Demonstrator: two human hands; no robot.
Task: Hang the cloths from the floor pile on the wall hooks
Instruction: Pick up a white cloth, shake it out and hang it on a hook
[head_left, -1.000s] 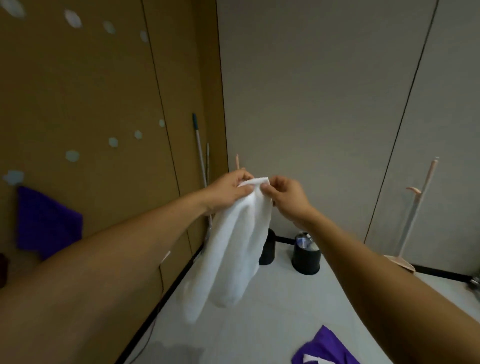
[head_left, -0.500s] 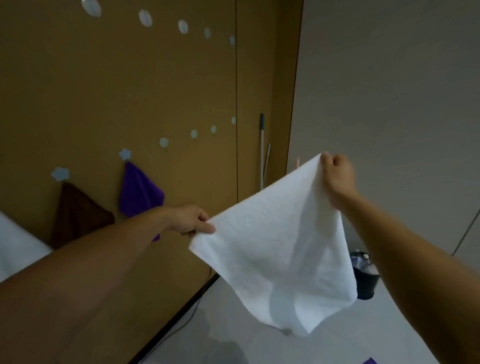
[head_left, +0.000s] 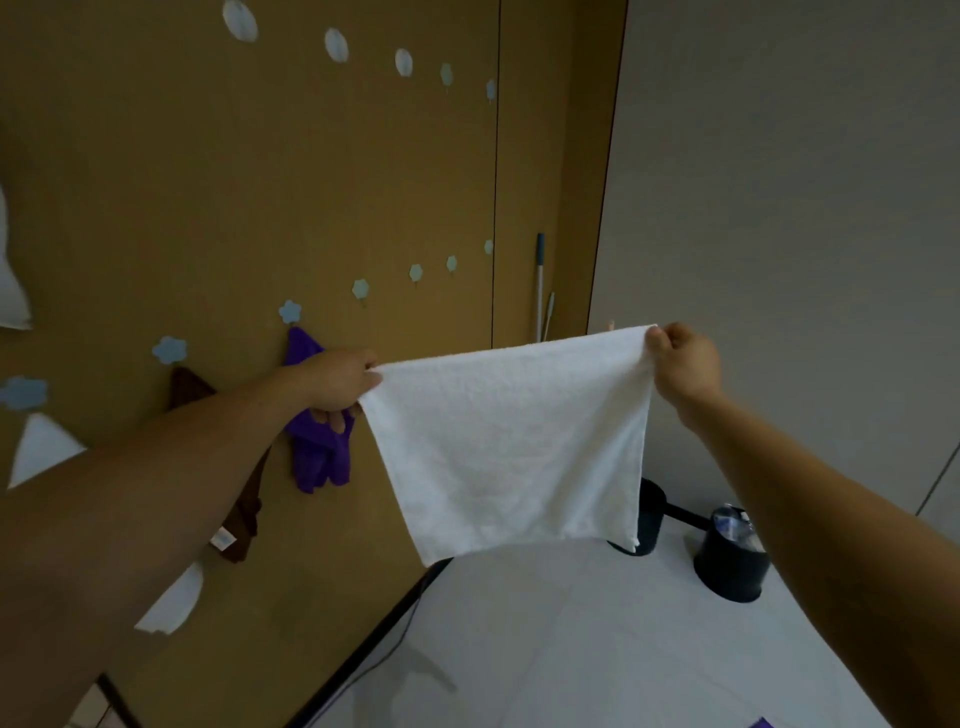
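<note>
A white cloth (head_left: 511, 447) hangs spread flat in the air between my hands. My left hand (head_left: 340, 382) pinches its upper left corner, and my right hand (head_left: 685, 364) pinches its upper right corner. Behind it, the brown wall carries a sloping row of pale blue flower-shaped hooks (head_left: 360, 288). A purple cloth (head_left: 317, 457) hangs from one hook (head_left: 290, 310) just behind my left hand. A brown cloth (head_left: 239, 514) hangs from the hook to its left, partly hidden by my left forearm. More white cloths (head_left: 44, 447) hang further left.
A second row of hooks (head_left: 336, 44) runs high on the wall. Two black bins (head_left: 730, 556) stand on the pale floor by the grey wall. A mop handle (head_left: 540, 283) leans in the corner. A purple scrap (head_left: 763, 722) shows at the bottom edge.
My hands moved apart and levelled out, stretching the white cloth from a bunched, then slanted, shape into a flat sheet. The view turned left towards the hook wall.
</note>
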